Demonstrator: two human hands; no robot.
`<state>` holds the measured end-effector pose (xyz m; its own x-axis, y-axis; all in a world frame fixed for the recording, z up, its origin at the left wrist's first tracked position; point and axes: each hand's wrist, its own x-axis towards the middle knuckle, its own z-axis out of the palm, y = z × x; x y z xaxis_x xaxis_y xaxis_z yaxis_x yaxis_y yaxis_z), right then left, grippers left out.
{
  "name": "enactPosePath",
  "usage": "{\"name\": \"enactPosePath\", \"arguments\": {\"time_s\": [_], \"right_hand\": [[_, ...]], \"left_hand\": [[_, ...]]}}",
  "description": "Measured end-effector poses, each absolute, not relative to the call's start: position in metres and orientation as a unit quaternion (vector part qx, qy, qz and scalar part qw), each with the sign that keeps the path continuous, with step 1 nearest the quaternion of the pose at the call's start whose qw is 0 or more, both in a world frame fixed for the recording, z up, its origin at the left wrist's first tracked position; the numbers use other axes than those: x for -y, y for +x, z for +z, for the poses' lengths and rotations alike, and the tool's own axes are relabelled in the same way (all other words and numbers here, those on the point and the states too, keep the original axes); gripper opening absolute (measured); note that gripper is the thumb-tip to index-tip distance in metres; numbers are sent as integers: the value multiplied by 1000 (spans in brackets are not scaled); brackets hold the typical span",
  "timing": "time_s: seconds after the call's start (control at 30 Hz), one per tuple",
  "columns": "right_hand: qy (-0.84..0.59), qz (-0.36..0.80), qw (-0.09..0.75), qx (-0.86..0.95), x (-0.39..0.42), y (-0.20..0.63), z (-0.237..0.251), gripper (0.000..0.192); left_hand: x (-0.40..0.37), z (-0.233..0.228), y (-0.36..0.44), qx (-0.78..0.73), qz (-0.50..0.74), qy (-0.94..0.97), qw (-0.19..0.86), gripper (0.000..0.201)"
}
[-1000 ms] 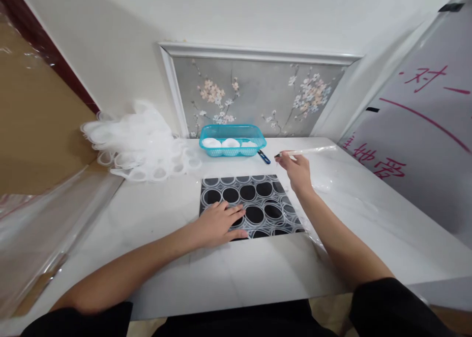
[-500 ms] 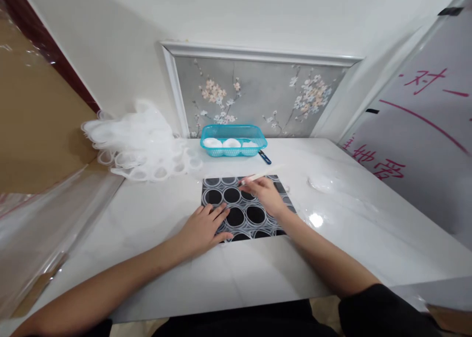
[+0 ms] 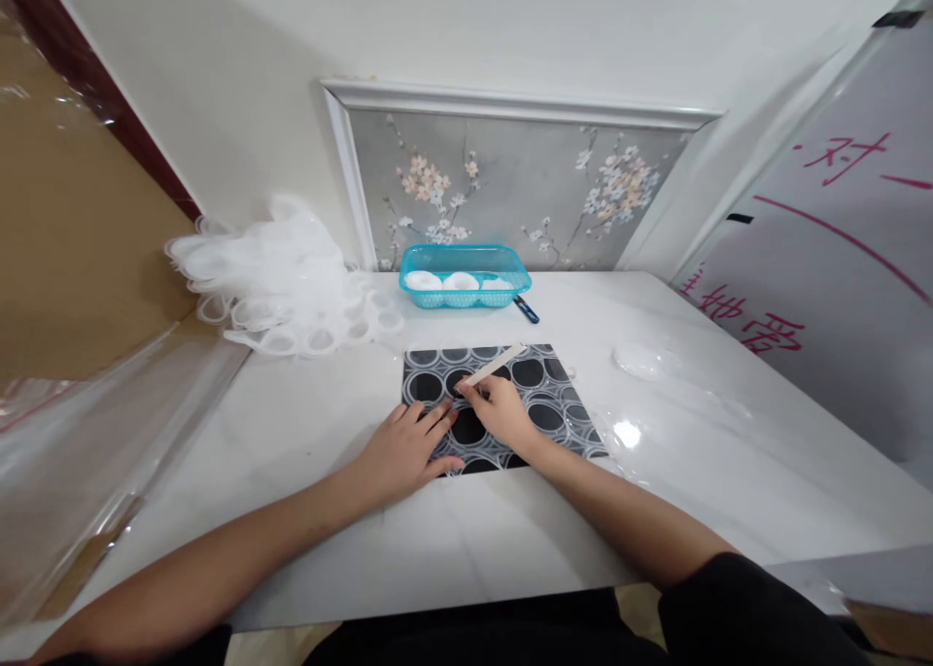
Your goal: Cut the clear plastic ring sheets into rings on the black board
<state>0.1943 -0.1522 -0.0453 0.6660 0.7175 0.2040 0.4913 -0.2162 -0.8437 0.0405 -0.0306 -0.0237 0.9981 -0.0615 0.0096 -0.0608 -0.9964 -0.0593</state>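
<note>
My left hand (image 3: 414, 444) lies flat with fingers spread on the left edge of a dark sheet (image 3: 587, 440) printed with black circles and pale rings. My right hand (image 3: 502, 411) is over the middle of this sheet, close to my left fingertips. Its fingers pinch a slim, flat, cream-coloured stick-like tool (image 3: 500, 363) near the lower end. The tool's long end slants up to the right. Its working tip is hidden by my fingers, and I cannot tell whether it touches the sheet.
Behind the sheet stands a turquoise basket (image 3: 466, 298) with white round pieces in it. A blue-and-black knife (image 3: 526, 309) lies at its right. White sheets with round holes (image 3: 277, 277) pile up at the left. Clear plastic film (image 3: 645, 360) lies at the right.
My right hand has moved left and toward me over the sheet, bringing the cream tool near my left fingertips. My left hand has stayed in place.
</note>
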Motion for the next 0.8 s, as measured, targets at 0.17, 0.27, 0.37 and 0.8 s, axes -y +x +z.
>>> {"name": "enactPosePath", "arguments": {"time_s": [0.17,0.27,0.37,0.8], "right_hand": [[-777,114,476,396,154,195,-43,26],[-783,71,422,451,157,187,-44,26],[-768,4,299,566,156,179,-43,25],[-754,-29,576,315,162,259,6,29]], "left_hand": [[30,-26,40,-36,-18,-999,29,67],[29,-24,40,-38,-23,-999,24,68],[31,-19,41,-40,-15,-999,11,68],[33,-9,31,-18,11,-1000,12,77]]}}
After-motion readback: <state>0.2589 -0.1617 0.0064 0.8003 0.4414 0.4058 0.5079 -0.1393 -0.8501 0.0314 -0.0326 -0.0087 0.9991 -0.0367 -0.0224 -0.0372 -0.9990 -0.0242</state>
